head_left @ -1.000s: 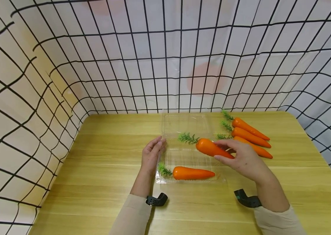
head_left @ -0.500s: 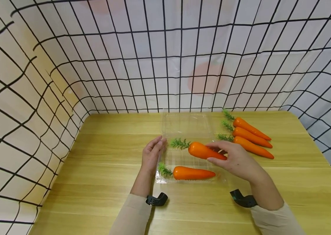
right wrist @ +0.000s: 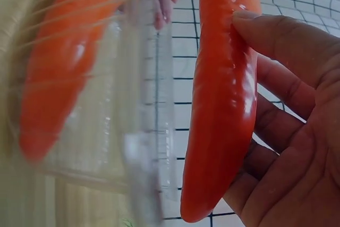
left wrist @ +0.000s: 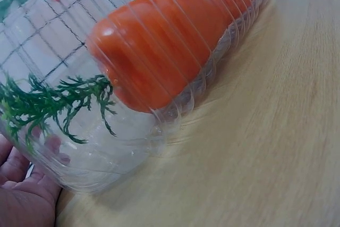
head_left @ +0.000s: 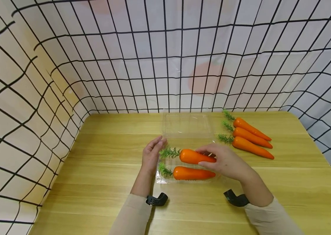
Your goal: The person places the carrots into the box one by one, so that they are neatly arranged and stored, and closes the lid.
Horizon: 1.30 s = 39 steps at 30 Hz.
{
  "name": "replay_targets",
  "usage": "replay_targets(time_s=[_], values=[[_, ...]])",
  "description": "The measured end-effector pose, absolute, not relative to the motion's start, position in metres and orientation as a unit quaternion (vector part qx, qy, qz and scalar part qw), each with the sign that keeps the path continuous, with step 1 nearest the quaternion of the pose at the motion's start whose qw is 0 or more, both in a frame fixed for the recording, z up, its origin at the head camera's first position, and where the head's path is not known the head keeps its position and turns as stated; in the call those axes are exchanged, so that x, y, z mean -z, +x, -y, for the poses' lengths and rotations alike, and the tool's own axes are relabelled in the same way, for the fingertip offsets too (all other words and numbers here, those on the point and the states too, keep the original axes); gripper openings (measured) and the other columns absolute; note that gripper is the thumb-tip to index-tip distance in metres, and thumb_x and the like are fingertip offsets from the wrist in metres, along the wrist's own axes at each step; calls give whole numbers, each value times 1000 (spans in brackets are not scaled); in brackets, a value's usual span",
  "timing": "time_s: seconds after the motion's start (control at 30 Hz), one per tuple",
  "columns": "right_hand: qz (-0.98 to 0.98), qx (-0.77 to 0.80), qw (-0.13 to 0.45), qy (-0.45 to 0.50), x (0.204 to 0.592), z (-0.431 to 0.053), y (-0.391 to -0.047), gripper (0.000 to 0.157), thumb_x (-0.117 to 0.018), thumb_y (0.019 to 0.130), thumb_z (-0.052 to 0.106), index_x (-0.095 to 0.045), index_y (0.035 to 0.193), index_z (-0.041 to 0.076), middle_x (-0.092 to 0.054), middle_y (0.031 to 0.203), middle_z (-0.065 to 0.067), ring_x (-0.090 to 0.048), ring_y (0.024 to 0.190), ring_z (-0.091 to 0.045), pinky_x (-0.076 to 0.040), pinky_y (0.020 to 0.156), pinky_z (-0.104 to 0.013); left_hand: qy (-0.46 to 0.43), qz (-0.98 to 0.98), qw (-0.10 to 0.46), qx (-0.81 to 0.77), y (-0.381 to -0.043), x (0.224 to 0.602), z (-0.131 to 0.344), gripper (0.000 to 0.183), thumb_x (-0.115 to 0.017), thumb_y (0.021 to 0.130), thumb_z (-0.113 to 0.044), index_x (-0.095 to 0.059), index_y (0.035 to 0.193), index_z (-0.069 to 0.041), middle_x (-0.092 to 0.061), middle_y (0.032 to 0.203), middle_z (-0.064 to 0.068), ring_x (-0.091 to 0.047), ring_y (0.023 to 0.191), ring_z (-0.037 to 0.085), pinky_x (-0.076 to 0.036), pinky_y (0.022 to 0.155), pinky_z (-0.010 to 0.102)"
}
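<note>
My right hand (head_left: 225,160) pinches a carrot (head_left: 191,156) by its tapered half, thumb on one side and fingers on the other. This carrot (right wrist: 223,94) fills the middle of the right wrist view. In the head view it overlaps the clear plastic container (head_left: 188,125), whose lid is folded back. A second carrot (head_left: 193,173) lies along the near side of the container, green top to the left; the left wrist view shows that carrot (left wrist: 159,46) through the ribbed wall. My left hand (head_left: 151,152) holds the container's left rim near the hinge, fingertips partly seen through the plastic.
Three more carrots, a near one (head_left: 252,147), a middle one (head_left: 251,137) and a far one (head_left: 251,128), lie side by side at the back right of the wooden table (head_left: 109,156). A black wire grid (head_left: 180,58) stands round the back and sides.
My right hand has brought its carrot left and down toward the near carrot, and the carrot has turned nearly parallel to it. My left hand and the container have stayed in place.
</note>
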State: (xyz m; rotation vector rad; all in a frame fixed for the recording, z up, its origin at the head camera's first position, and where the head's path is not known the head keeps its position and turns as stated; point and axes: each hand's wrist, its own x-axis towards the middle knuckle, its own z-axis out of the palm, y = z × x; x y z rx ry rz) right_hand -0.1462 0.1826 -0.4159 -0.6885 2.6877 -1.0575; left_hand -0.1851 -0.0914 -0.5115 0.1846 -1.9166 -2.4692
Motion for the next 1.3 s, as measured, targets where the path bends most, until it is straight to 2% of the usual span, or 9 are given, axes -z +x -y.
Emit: replay_targets(time_s=[0.17,0.57,0.77,1.07,1.3], values=[[-903,348,106,-228,420,-178,-147,40,-78,91,30,-70,128,17,-72,122,2,-65,107,-16,-57,91,-38,53,619,11,784,-185,511,91,41,-59,103,-20,-59,140,-1,-69,133,15,-64,128,29,-47,113,38],[-905,322,112,-255,431,-168,-151,34,-77,92,24,-71,125,17,-73,120,1,-65,111,-20,-55,98,-47,54,618,10,784,-185,511,93,40,-60,103,-19,-59,140,-2,-68,135,16,-64,128,29,-50,108,31],[-906,317,125,-252,436,-166,-152,33,-75,94,25,-70,126,18,-72,123,0,-65,116,-23,-53,103,-51,48,601,7,798,-184,509,92,40,-58,104,-16,-58,141,1,-67,136,20,-65,127,30,-53,107,33],[-907,310,127,-257,446,-163,-155,32,-73,95,25,-69,126,19,-72,119,3,-65,109,-18,-54,100,-48,49,593,0,803,-184,509,91,41,-59,104,-17,-57,141,1,-66,137,19,-63,130,30,-51,109,34],[-908,303,129,-258,448,-161,-156,32,-72,96,23,-68,127,17,-72,121,0,-65,112,-21,-53,102,-50,44,598,4,800,-186,512,92,41,-58,104,-17,-57,141,1,-66,137,19,-63,130,31,-50,110,37]])
